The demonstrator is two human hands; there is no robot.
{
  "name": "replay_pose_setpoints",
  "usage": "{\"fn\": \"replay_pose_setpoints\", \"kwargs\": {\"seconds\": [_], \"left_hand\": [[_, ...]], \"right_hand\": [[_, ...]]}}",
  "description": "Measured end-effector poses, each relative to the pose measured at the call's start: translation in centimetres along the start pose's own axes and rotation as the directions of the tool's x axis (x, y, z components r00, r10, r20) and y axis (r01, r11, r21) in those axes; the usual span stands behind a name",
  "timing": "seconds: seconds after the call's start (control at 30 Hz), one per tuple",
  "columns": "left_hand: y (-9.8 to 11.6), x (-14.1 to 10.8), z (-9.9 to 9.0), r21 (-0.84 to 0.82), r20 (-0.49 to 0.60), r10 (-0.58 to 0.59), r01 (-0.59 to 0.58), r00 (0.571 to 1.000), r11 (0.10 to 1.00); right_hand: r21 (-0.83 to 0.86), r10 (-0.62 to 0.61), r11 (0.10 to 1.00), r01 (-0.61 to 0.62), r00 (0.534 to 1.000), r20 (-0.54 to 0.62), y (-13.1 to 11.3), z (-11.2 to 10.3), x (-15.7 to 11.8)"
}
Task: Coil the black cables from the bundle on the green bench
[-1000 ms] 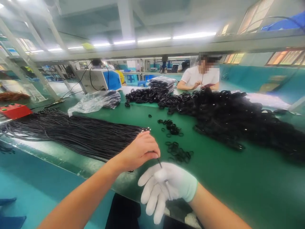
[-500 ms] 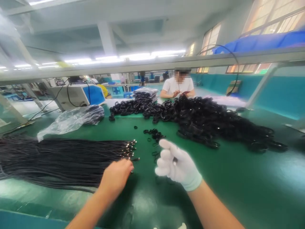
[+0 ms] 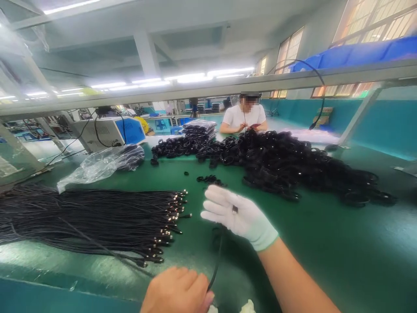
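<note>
My left hand [image 3: 179, 289], bare, is closed round a black USB cable [image 3: 217, 263] near the front edge of the table. From there the cable rises toward my right hand [image 3: 236, 216], which wears a white glove. A metal-ended connector [image 3: 235, 210] pokes out of the gloved hand, whose fingers lie together and point left. Left of it lies a wide bundle of straight black cables [image 3: 81, 217], with connector ends lined up on its right side. Small black loops [image 3: 210, 179] rest just beyond the gloved fingertips.
A big heap of coiled black cables [image 3: 280, 161] spreads across the back of the green table [image 3: 319, 261]. A clear plastic bag [image 3: 97, 167] and a white-blue machine [image 3: 110, 130] stand back left. Opposite sits a co-worker [image 3: 244, 117]. A shelf rail [image 3: 195, 90] crosses above.
My left hand has moved from the bundle's connector ends down toward me, now with a cable in it. The gloved fingers have straightened and shifted slightly left.
</note>
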State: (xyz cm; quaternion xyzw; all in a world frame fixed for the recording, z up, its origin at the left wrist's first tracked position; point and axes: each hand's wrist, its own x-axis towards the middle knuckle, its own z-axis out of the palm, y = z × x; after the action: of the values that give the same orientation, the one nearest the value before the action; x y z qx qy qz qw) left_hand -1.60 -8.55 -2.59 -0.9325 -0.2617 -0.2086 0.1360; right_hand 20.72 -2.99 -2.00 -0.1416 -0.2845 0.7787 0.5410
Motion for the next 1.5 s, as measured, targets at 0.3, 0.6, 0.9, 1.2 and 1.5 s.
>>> {"fn": "replay_pose_setpoints", "kwargs": {"seconds": [0.3, 0.6, 0.9, 1.2, 1.5], "left_hand": [[-6.4, 7.7, -3.7, -0.426, 0.247, -0.32, 0.399, 0.915, 0.812], [-9.0, 6.0, 2.2, -0.644, 0.384, -0.28, 0.473, 0.88, 0.602], [-4.3, -0.8, 3.8, -0.089, 0.336, -0.247, 0.292, 0.909, 0.952], [-5.8, 4.6, -3.0, -0.293, 0.16, -0.15, 0.192, 0.976, 0.937], [-8.4, 3.9, 2.7, -0.753, 0.428, -0.279, 0.51, 0.859, 0.415]], "right_hand": [[-0.129, 0.36, 0.933, -0.336, 0.869, 0.34, 4.2, 0.8, -0.2], [0.067, 0.302, 0.939, -0.339, 0.899, 0.317, 4.8, 1.8, -0.2], [0.166, -0.08, 0.984, 0.067, 0.994, 0.077, 2.1, 1.2, 1.0], [-0.096, 0.362, 0.932, -0.349, 0.896, 0.256, 5.9, 1.2, 0.0], [0.073, 0.349, 0.913, -0.402, 0.861, 0.371, 6.4, 3.0, -0.1]]}}
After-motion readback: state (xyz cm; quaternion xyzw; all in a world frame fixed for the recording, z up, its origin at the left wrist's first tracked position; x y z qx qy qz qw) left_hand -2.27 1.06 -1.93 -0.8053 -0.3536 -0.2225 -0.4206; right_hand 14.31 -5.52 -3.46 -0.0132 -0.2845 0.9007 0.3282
